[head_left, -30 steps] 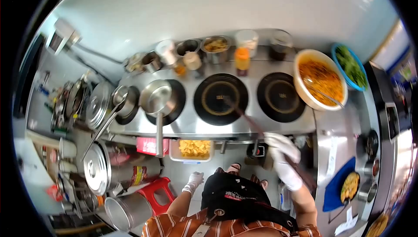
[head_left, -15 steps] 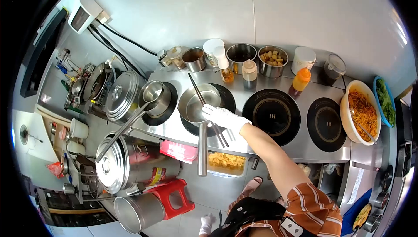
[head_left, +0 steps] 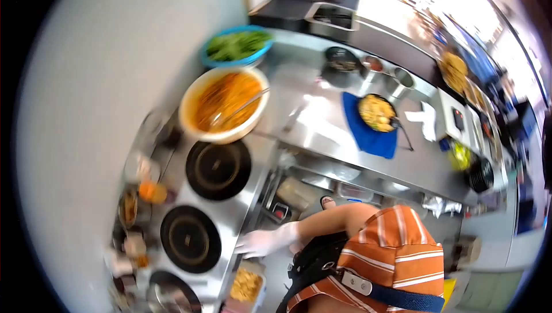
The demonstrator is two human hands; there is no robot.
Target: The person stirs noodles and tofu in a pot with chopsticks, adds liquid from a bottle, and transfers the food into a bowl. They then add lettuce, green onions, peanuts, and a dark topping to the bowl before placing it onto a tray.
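Observation:
My right hand (head_left: 261, 243), in a white glove, is at the front edge of the stove counter (head_left: 233, 221), beside the nearer induction plate (head_left: 191, 239). Its fingers stretch toward the counter and look slightly blurred, with no tool visible in them. Just below it, a container of yellow chips or pieces (head_left: 246, 285) sits under the counter edge. A saucepan (head_left: 171, 297) stands at the bottom on another plate, partly cut off. My left hand is out of view.
A large bowl of orange shreds (head_left: 227, 106) with a spoon stands beyond the farther induction plate (head_left: 218, 169); a blue basin of greens (head_left: 238, 45) is behind it. On the right counter, a black pan of food (head_left: 377, 113) rests on a blue cloth (head_left: 371, 140). Bottles (head_left: 152, 192) line the wall.
My view has swung right, toward the side counter. My right hand has left the saucepan and chopsticks and is now at the counter edge. My left hand has gone out of view.

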